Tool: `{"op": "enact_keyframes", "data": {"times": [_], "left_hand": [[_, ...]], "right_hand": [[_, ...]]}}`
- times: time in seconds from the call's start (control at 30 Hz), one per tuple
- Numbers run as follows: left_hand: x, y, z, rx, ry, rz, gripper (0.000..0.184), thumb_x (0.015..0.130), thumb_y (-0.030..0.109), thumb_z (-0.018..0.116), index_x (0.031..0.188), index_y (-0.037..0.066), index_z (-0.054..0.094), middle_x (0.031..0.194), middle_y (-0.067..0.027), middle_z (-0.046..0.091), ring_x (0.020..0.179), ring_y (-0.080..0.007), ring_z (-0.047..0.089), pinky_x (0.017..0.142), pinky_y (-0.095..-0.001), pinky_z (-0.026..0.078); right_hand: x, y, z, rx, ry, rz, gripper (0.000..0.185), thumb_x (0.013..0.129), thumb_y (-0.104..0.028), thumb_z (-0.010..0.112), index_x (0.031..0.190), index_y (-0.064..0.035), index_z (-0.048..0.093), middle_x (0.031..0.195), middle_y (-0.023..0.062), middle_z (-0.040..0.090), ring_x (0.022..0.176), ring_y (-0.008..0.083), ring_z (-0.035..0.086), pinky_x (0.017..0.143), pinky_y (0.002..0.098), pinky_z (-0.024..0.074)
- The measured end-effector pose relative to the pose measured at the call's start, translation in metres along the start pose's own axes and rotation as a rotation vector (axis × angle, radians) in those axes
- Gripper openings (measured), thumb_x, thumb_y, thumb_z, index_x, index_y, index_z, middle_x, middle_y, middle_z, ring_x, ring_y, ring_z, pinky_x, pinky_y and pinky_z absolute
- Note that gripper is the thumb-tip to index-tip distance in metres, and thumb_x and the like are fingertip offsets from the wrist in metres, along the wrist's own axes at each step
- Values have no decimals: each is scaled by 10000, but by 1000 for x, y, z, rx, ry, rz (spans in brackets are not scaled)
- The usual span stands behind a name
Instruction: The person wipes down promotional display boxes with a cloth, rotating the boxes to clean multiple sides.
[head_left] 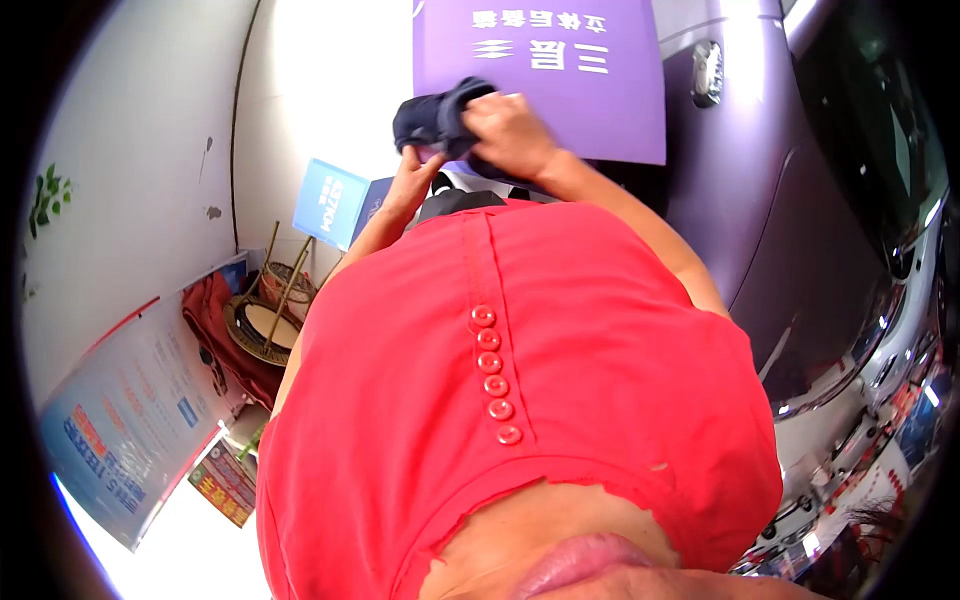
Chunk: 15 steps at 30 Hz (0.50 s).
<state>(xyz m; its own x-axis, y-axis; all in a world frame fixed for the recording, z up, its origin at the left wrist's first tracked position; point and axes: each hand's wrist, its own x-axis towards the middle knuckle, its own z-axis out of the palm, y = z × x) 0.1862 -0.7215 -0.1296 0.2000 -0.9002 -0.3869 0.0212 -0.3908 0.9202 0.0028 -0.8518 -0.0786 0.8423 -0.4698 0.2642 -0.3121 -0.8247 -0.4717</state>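
Observation:
A bunched dark navy cloth is held up in front of my chest, close to the lower left edge of a purple sign. My left hand grips its underside with thumb and fingers, and a small patch of purple shows there. Closed over the cloth's right end is my right hand, slightly smeared by motion. Whether the cloth wraps something, I cannot tell.
A dark purple car stands close on my right. To the left are a light blue box-like sign, a round wooden stool, a dark red cloth and a printed poster beside a white wall.

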Motion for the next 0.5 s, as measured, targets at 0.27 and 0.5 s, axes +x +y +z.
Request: {"op": "enact_keyframes", "data": {"times": [0.27,0.5], "left_hand": [[0,6,9,-10,32,47,791,962,234,664,1574,86,185,1452,-155,421,1301,-223,461,1079,-374,396],[-4,4,11,-87,8,37,848,960,244,672,1585,73,125,1490,-157,380,1335,-256,417,1091,-375,373]], "right_hand": [[-10,223,-88,-461,297,642,355,817,-338,641,913,3,658,974,227,684,919,433,645,807,535,505],[97,195,-41,-449,194,693,420,815,-441,665,908,-32,691,1019,202,705,986,413,663,838,555,518]]}}
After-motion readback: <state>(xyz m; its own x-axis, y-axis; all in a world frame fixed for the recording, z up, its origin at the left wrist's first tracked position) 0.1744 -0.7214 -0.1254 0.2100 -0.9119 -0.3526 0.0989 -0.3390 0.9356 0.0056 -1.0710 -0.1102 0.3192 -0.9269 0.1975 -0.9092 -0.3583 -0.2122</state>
